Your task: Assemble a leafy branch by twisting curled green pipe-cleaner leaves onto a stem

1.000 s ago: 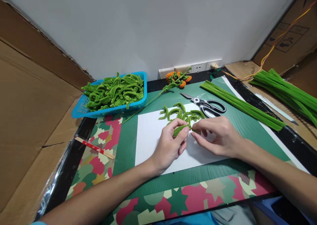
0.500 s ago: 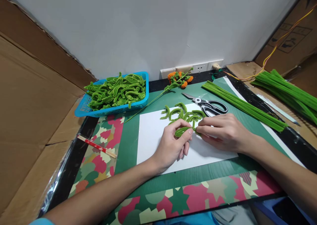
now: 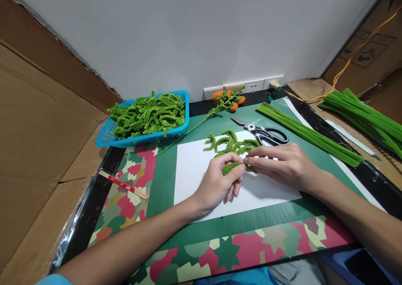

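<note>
Between thumb and fingers, my left hand pinches a looped green pipe cleaner just above the white paper. The fingertips of my right hand close on the same pipe cleaner where its loop narrows, and a short green end sticks out below them. Both hands' fingertips nearly meet there, so the joint itself is partly hidden. Just beyond the hands, several curled green pipe cleaner pieces lie on the paper. Black-handled scissors rest open behind my right hand.
At the back left stands a blue basket heaped with bent green pieces. An orange-flowered pipe cleaner stem lies by the wall. Straight green pipe cleaners lie right, with another bundle beyond. Paper-wrapped chopsticks lie left.
My right fingertips have shifted slightly left and up along the pipe cleaner, and its short end now points lower right. My left hand keeps its hold almost unmoved.
</note>
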The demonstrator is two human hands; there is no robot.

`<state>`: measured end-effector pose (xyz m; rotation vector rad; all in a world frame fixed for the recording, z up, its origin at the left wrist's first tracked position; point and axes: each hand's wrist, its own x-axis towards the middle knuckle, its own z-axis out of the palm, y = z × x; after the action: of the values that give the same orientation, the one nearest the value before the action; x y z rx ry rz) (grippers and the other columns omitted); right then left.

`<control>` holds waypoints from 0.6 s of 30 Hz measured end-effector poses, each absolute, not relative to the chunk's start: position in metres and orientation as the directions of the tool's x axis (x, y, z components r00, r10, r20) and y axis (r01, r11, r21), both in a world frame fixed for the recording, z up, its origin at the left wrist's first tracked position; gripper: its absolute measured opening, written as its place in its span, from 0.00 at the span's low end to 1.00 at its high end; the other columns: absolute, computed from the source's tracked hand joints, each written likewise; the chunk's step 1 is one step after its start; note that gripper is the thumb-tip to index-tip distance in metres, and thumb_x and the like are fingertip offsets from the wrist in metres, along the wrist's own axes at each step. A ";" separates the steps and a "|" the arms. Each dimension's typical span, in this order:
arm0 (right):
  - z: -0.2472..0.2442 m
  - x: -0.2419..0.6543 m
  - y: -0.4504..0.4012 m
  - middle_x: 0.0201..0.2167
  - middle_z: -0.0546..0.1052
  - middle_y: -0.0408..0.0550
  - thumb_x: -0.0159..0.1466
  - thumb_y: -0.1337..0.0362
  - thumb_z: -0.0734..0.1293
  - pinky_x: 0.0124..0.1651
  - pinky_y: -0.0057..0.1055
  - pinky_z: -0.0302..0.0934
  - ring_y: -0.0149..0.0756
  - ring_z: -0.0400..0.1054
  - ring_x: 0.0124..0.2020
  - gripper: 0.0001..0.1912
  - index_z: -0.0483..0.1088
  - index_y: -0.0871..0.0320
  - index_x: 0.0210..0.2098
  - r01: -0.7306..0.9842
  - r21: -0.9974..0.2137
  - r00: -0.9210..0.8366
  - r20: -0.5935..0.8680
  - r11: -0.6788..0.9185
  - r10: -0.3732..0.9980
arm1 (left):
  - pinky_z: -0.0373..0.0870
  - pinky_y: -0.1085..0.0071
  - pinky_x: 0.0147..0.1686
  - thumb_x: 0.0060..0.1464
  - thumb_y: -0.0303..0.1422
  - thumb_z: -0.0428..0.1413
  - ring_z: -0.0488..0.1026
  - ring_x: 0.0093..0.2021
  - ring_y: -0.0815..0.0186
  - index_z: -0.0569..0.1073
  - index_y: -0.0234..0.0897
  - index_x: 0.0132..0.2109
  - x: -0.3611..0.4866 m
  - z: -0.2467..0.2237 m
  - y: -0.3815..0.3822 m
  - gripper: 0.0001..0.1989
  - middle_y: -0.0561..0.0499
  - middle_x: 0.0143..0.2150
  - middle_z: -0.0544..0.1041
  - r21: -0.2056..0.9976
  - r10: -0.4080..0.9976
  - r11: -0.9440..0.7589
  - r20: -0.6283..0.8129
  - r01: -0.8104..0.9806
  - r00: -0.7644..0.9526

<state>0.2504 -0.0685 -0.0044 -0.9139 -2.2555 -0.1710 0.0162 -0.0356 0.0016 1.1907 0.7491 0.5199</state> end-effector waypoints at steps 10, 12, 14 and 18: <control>0.003 0.244 -0.068 0.40 0.83 0.51 0.77 0.73 0.63 0.33 0.30 0.60 0.34 0.75 0.36 0.10 0.76 0.60 0.48 0.673 -0.015 -0.565 0.636 0.740 0.527 | 0.58 0.80 0.12 0.68 0.40 0.60 0.65 0.12 0.72 0.70 0.38 0.42 0.014 0.003 -0.035 0.11 0.59 0.18 0.72 0.967 0.711 0.255 -0.202 0.020 0.673; 0.002 0.241 -0.068 0.41 0.82 0.53 0.77 0.73 0.61 0.35 0.31 0.61 0.37 0.74 0.38 0.11 0.75 0.61 0.47 0.673 0.009 -0.579 0.628 0.740 0.520 | 0.59 0.81 0.12 0.67 0.40 0.61 0.66 0.12 0.72 0.70 0.39 0.42 0.014 0.003 -0.034 0.11 0.59 0.18 0.73 0.963 0.710 0.269 -0.204 0.008 0.674; 0.000 0.239 -0.067 0.42 0.82 0.55 0.78 0.73 0.60 0.36 0.32 0.62 0.38 0.74 0.39 0.11 0.75 0.61 0.46 0.663 -0.018 -0.577 0.624 0.748 0.527 | 0.60 0.81 0.12 0.66 0.39 0.62 0.67 0.12 0.72 0.70 0.38 0.42 0.014 0.003 -0.034 0.11 0.59 0.18 0.73 0.958 0.706 0.288 -0.211 -0.001 0.676; -0.007 0.236 -0.069 0.41 0.81 0.53 0.77 0.74 0.57 0.35 0.29 0.62 0.36 0.73 0.37 0.13 0.73 0.59 0.47 0.604 -0.215 -0.528 0.612 0.767 0.588 | 0.63 0.81 0.13 0.64 0.39 0.65 0.69 0.13 0.72 0.70 0.38 0.42 0.015 0.005 -0.032 0.13 0.58 0.19 0.74 0.939 0.683 0.343 -0.226 -0.032 0.694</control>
<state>0.2363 -0.0687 -0.0071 -0.8853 -2.2690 -0.0305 0.0149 -0.0324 0.0051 1.1384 0.6792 0.5140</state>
